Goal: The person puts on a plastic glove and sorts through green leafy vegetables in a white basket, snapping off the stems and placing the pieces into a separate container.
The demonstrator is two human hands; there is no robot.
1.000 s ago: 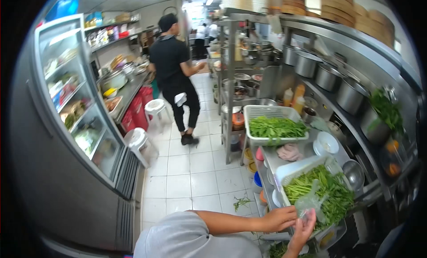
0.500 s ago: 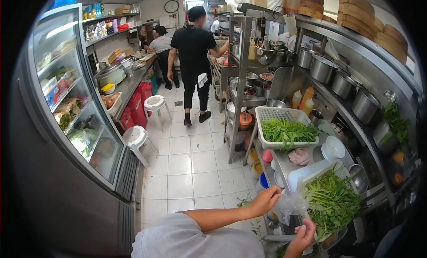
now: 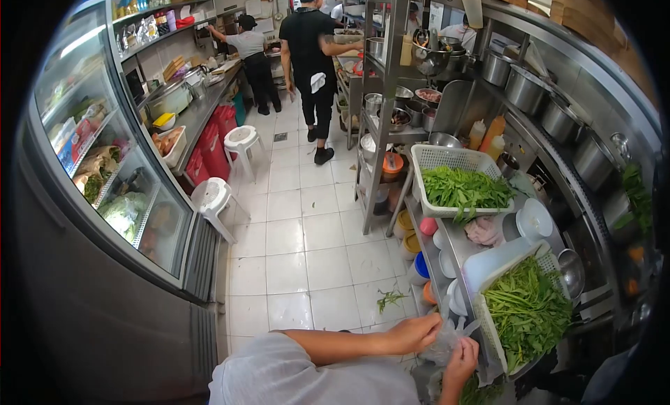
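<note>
A clear plastic bag (image 3: 442,342) is between my two hands, at the lower right of the head view. My left hand (image 3: 417,333) has its fingers closed on the bag from the left side. My right hand (image 3: 462,360) pinches the bag's other side. Just right of my hands, a white basket (image 3: 488,335) holds cut green leafy stems (image 3: 527,311). Farther back, a second white basket (image 3: 426,174) on the metal table (image 3: 457,243) holds more greens (image 3: 464,188).
A glass-door fridge (image 3: 112,167) stands at left. White stools (image 3: 216,199) are beside the left counter. A person in black (image 3: 307,63) and another person (image 3: 251,49) are farther up the aisle. Pots (image 3: 527,91) line the right shelf. Green scraps (image 3: 389,299) lie on the floor.
My hands have come closer together, and the right one has closed on the bag. The person in black is farther away. The other person up the aisle now has an arm raised.
</note>
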